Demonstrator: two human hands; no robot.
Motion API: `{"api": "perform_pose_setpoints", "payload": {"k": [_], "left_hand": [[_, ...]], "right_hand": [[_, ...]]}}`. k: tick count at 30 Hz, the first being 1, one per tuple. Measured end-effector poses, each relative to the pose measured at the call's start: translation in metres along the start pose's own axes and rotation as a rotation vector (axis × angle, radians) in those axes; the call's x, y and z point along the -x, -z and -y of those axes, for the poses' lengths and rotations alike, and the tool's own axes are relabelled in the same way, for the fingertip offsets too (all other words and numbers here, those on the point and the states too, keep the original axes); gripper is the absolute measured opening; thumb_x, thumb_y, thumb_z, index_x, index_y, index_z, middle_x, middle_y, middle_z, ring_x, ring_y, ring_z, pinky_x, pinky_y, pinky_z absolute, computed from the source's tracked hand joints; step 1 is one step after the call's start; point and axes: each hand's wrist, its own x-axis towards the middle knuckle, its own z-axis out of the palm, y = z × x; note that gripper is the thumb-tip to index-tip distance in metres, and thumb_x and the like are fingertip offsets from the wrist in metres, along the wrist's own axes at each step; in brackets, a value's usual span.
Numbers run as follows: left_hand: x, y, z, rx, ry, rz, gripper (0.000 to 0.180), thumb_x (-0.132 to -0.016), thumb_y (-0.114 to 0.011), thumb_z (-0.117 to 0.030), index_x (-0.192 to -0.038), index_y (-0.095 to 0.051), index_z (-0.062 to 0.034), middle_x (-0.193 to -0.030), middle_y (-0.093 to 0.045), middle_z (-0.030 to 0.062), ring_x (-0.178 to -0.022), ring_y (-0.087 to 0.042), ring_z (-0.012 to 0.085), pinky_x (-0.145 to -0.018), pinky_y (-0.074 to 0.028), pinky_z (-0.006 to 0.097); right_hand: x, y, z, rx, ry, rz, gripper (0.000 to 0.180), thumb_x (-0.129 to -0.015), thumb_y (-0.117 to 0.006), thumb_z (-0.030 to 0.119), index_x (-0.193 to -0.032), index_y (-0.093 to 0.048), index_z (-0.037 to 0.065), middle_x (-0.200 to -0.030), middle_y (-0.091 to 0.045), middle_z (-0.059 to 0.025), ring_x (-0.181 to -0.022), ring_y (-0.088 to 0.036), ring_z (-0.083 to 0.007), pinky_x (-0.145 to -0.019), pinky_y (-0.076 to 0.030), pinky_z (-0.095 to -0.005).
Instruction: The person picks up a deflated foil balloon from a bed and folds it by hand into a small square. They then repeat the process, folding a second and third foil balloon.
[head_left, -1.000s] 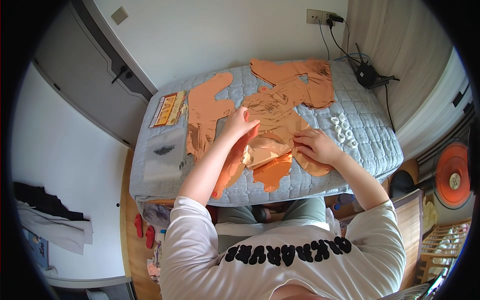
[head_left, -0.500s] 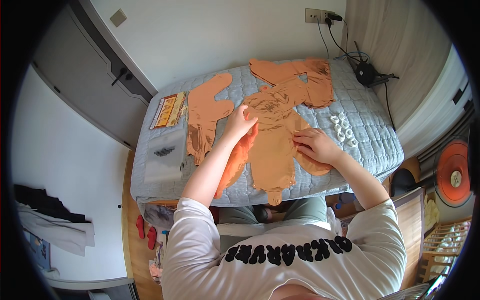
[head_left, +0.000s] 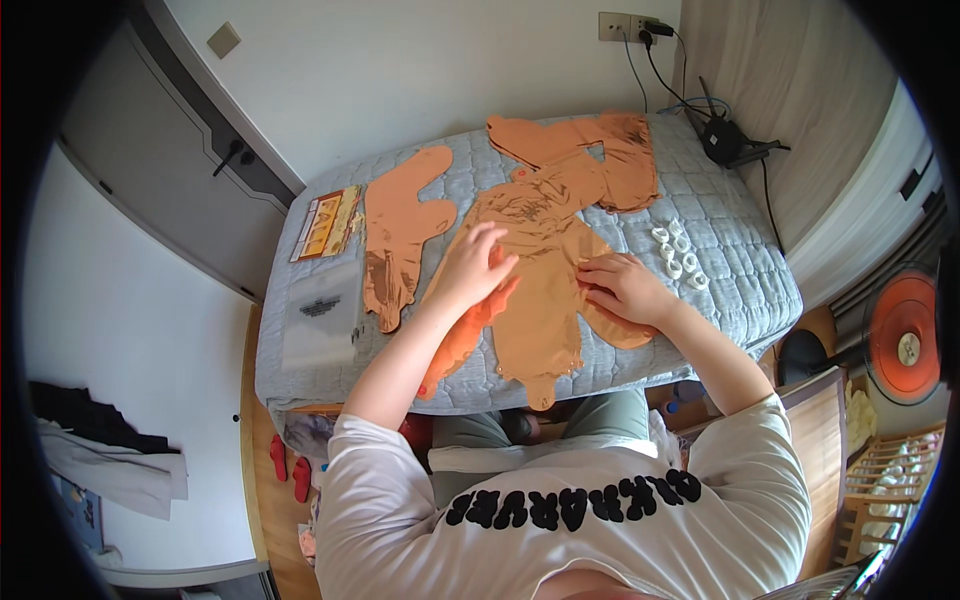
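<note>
On the grey quilted mattress (head_left: 740,270), near its front edge, lies a flat, uninflated orange foil balloon (head_left: 535,290), long and limp, its lower tip hanging just over the edge toward the person. Both hands rest on it. The left hand (head_left: 478,265) lies palm down on the balloon's left side, fingers spread and pressing the foil flat. The right hand (head_left: 625,288) rests on the balloon's right side, fingers loosely curled with the tips on the foil; whether they pinch a fold cannot be told.

Left of this balloon lies another flat orange foil shape (head_left: 400,230), just apart from it. Beyond the balloon, toward the wall, a heap of more orange foil pieces (head_left: 590,150) overlaps its far end. Right of the balloon sits a small cluster of white ring-shaped pieces (head_left: 678,255). Far left of the balloon are a colourful printed card (head_left: 328,220) and a clear plastic bag (head_left: 320,315).

The foil looks thin and crinkled, so hard pressing or dragging could likely crease or tear it. The overhanging tip could pull the balloon off the mattress if the hands lift. A sweep of the right hand might scatter the white rings.
</note>
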Motion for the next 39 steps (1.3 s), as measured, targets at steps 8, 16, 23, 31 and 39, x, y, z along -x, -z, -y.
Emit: {"api": "perform_pose_setpoints", "payload": {"k": [8, 16, 23, 31, 39], "left_hand": [[0.045, 0.032, -0.048, 0.099, -0.311, 0.402, 0.050, -0.094, -0.069, -0.034, -0.138, -0.058, -0.0129, -0.154, -0.045, 0.0138, -0.142, -0.043, 0.0357, -0.115, -0.037, 0.050], [0.088, 0.047, -0.058, -0.033, 0.045, 0.063, 0.045, -0.094, -0.070, -0.023, -0.133, -0.058, -0.0046, -0.123, -0.065, 0.0156, -0.111, -0.064, 0.0334, -0.096, -0.052, 0.043], [0.123, 0.037, -0.068, 0.261, 0.405, -0.038, 0.042, -0.097, -0.068, -0.019, -0.135, -0.058, -0.0046, -0.122, -0.065, 0.0156, -0.107, -0.066, 0.0246, -0.090, -0.055, 0.036], [0.113, 0.036, -0.080, 0.292, 0.495, -0.051, 0.036, -0.095, -0.070, -0.019, -0.128, -0.063, -0.0057, -0.108, -0.072, 0.0128, -0.094, -0.070, 0.0228, -0.088, -0.053, 0.038], [0.107, 0.031, -0.081, -0.107, 0.460, -0.036, 0.021, -0.094, -0.066, -0.025, -0.111, -0.072, -0.0148, -0.096, -0.077, 0.0031, -0.095, -0.071, 0.0238, -0.088, -0.039, 0.045]], "right_hand": [[0.000, -0.001, -0.001, 0.005, -0.006, 0.001, 0.033, -0.094, -0.066, 0.021, -0.124, -0.069, 0.007, -0.134, -0.065, -0.0119, -0.125, -0.058, -0.0298, -0.107, -0.042, -0.0437], [0.000, -0.004, -0.005, 0.017, 0.010, -0.028, 0.034, -0.095, -0.066, 0.023, -0.125, -0.068, 0.007, -0.132, -0.065, -0.0110, -0.124, -0.058, -0.0300, -0.107, -0.041, -0.0436], [-0.004, 0.001, -0.008, -0.178, -0.049, -0.040, 0.033, -0.096, -0.064, 0.018, -0.125, -0.066, 0.003, -0.129, -0.065, -0.0156, -0.118, -0.061, -0.0340, -0.102, -0.047, -0.0433], [0.002, 0.006, 0.002, -0.144, -0.013, -0.108, 0.027, -0.090, -0.065, 0.007, -0.116, -0.070, 0.003, -0.126, -0.064, -0.0151, -0.118, -0.061, -0.0341, -0.101, -0.048, -0.0427], [0.004, 0.000, 0.021, 0.103, 0.110, -0.053, 0.025, -0.079, -0.065, 0.004, -0.102, -0.073, 0.008, -0.123, -0.065, -0.0074, -0.121, -0.058, -0.0296, -0.106, -0.043, -0.0440]]}}
